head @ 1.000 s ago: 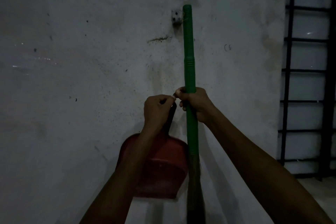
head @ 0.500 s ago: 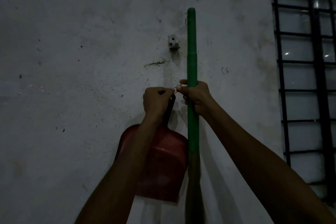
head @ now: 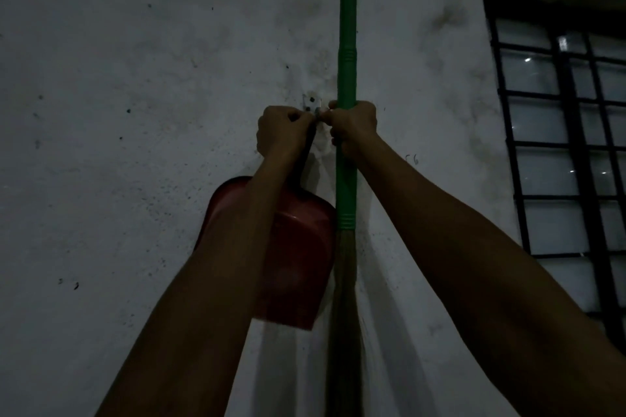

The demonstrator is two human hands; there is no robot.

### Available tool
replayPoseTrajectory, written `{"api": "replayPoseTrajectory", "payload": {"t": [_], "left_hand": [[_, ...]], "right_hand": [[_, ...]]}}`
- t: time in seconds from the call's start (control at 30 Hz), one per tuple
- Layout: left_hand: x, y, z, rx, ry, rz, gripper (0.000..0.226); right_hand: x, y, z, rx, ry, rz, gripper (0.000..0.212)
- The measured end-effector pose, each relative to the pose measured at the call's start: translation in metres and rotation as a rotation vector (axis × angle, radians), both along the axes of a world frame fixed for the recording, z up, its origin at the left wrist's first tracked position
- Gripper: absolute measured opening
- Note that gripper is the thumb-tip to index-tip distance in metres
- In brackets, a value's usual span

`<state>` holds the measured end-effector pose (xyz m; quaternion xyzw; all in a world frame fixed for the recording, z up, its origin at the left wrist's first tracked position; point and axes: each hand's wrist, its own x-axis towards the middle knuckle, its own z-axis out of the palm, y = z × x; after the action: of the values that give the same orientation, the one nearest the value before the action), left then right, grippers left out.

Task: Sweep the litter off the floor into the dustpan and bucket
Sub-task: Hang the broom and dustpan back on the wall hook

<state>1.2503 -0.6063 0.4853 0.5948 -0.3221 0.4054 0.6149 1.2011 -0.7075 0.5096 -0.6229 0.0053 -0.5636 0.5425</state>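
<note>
A red dustpan (head: 298, 264) hangs blade-down against the white wall, its dark handle gripped at the top by my left hand (head: 281, 132). Just to its right a broom with a green handle (head: 347, 44) stands upright, brown bristles below. My right hand (head: 354, 125) grips that green handle at mid-height. Both fists are raised to a small metal wall hook (head: 312, 104), knuckles almost touching. The bucket and the floor are out of view.
The stained white wall (head: 135, 145) fills most of the view. A window with black bars (head: 569, 145) is at the right. The light is dim.
Both hands have risen with the dustpan and broom from below the wall hook up to its level. The view has tilted upward.
</note>
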Motion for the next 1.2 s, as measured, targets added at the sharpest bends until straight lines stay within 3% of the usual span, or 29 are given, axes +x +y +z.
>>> {"api": "replayPoseTrajectory", "payload": {"t": [0.37,0.57,0.73,0.97,1.1,1.2], "left_hand": [[-0.001,-0.003,0.027,0.060,0.039,0.052,0.021],[0.002,0.006,0.020,0.106,0.217,-0.128,0.029],[-0.001,0.013,0.002,0.144,0.130,-0.114,0.015],[-0.002,0.031,-0.037,0.229,-0.020,0.074,0.049],[-0.005,0.037,-0.053,0.160,-0.094,-0.020,0.042],[-0.016,0.037,-0.057,0.114,-0.056,-0.209,0.033]], "right_hand": [[0.001,-0.010,0.019,0.058,0.083,-0.008,0.037],[-0.001,-0.011,0.004,0.102,0.128,0.086,0.035],[-0.009,-0.010,-0.017,0.140,0.105,0.144,0.030],[-0.033,-0.015,-0.061,0.141,0.100,0.148,0.029],[-0.052,-0.007,-0.096,0.072,0.137,0.142,0.021],[-0.060,-0.002,-0.124,-0.001,0.188,0.107,0.023]]}}
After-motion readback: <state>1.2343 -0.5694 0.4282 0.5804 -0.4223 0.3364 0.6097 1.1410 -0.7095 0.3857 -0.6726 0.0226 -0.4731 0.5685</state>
